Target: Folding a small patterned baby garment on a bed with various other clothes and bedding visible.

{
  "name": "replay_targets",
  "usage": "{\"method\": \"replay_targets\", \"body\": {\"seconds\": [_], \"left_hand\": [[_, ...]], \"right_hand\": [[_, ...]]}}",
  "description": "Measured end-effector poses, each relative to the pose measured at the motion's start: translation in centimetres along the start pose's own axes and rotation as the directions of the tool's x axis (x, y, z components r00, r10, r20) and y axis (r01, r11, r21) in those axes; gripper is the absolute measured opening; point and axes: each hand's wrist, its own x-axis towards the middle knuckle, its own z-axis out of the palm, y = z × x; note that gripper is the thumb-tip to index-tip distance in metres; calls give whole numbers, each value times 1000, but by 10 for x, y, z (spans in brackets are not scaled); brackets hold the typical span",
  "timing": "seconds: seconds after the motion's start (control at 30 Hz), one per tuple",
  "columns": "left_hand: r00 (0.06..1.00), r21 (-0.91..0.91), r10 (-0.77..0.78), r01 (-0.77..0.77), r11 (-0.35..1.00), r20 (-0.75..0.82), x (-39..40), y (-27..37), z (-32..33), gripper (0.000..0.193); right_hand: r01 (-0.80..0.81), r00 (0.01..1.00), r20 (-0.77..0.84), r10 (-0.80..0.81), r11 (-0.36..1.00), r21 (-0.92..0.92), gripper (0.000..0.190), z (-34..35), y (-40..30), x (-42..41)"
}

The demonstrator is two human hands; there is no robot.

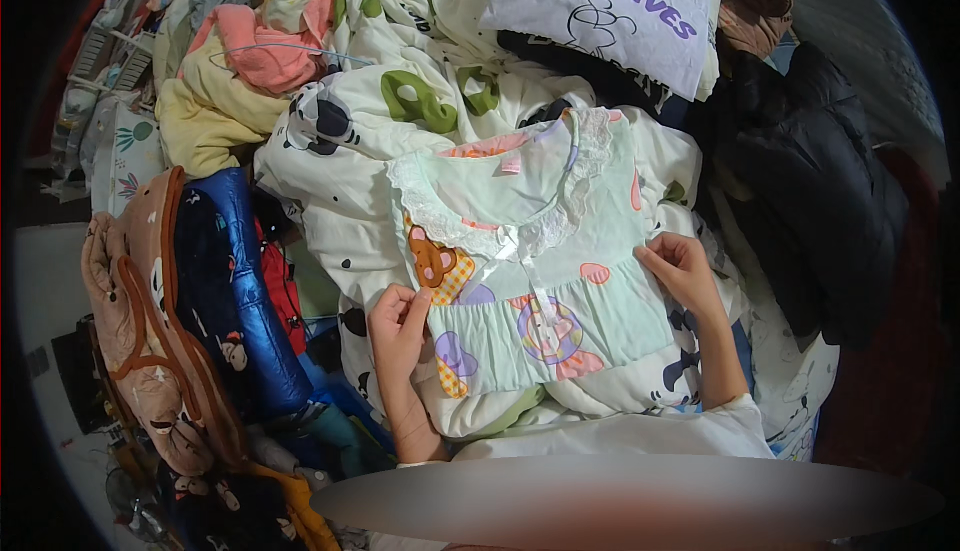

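A pale green garment (555, 281) lies spread over a white quilt (337, 228) printed with black and green patterns. White lace trims its round neckline, and a white ribbon bow hangs at the front. Teddy bear and pink and purple figures decorate the cloth; its lower part looks folded under. My left hand (399, 326) pinches the garment's left edge at the gathered seam between thumb and fingers. At the opposite edge, level with that seam, my right hand (681, 269) pinches the cloth the same way.
Folded T-shirts (607, 10) are stacked at the back right, beside a black puffer jacket (810, 191). To the left are a brown fleece garment (161, 311) and a shiny blue one (259, 303). A yellow cloth (202, 119) and a pink cloth (270, 48) lie farther back.
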Motion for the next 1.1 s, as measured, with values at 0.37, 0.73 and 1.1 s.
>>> {"method": "replay_targets", "body": {"seconds": [0.37, 0.73, 1.1], "left_hand": [[994, -50, 104, -105, 993, -33, 16, 0, 0, 12], [997, -149, -46, 55, 987, 61, 31, 8, -8, 14], [988, -71, 156, -156, 985, -6, 27, 7, 4, 11]], "right_hand": [[-64, 998, 41, 56, 975, 214, 15, 0, -20, 19], [-76, 997, 37, 69, 955, 286, 11, -3, -7, 33], [-44, 998, 50, 31, 957, 288, 13, -2, -10, 34]]}}
